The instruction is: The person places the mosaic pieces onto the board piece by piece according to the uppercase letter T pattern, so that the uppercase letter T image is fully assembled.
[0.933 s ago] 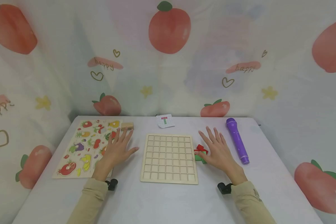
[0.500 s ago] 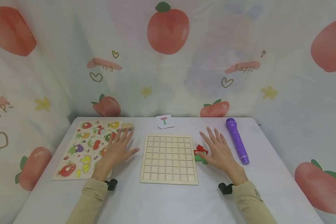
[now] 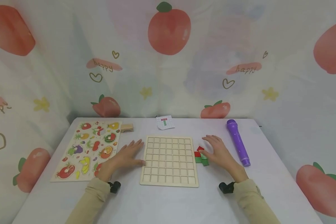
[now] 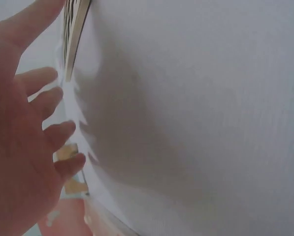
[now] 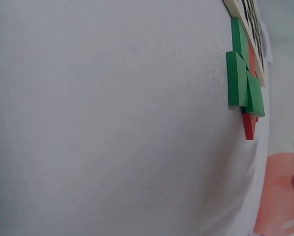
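The left hand [image 3: 126,155] holds nothing, its grip loose and fingers extended, with the thumb at the left edge of the grid [image 3: 169,160]; whether they touch is unclear. The right hand [image 3: 219,154] has an empty grip too, fingers slightly bent, the thumb over the red and green blocks [image 3: 205,162]. These lie clustered just beside the grid's right edge. The grid lies flat near the middle of the surface [image 3: 168,205]. The puzzle [image 3: 88,144] lies along the surface's left edge, reaching toward the far left corner, a wooden block [image 3: 127,127] beside its far right corner. The card [image 3: 165,122], printed with a red and green T, lies at the middle of the far edge. The purple microphone [image 3: 238,141] lies near the far right corner, its head toward the far edge.
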Demonstrator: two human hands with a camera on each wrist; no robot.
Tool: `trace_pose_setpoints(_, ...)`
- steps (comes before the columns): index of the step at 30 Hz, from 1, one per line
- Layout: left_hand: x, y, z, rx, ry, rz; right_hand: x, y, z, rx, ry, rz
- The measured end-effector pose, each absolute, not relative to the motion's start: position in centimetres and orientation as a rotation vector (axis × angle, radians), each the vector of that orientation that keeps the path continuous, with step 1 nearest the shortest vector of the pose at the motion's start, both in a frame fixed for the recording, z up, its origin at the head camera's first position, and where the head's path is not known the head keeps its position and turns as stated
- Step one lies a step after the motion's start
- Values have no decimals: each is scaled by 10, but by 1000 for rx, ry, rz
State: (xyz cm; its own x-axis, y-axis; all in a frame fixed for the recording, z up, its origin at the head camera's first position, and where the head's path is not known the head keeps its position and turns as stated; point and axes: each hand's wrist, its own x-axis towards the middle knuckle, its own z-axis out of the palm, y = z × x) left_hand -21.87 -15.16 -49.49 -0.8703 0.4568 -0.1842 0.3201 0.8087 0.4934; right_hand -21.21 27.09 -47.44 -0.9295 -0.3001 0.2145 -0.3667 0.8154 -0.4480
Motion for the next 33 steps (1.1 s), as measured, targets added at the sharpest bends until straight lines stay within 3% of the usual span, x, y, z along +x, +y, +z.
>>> trace_pose_setpoints(13, -210, -143, -494, 646, 2622, 638, -230, 270, -487, 241, -3083, 1003)
trace_pose_setpoints(25, -210, -143, -494, 609, 2661, 595, -239, 270, -487, 395, -3098, 1020)
trace_pose_setpoints(33, -206, -144, -491, 598, 2673, 590, -239, 270, -486, 339, -3138, 1065)
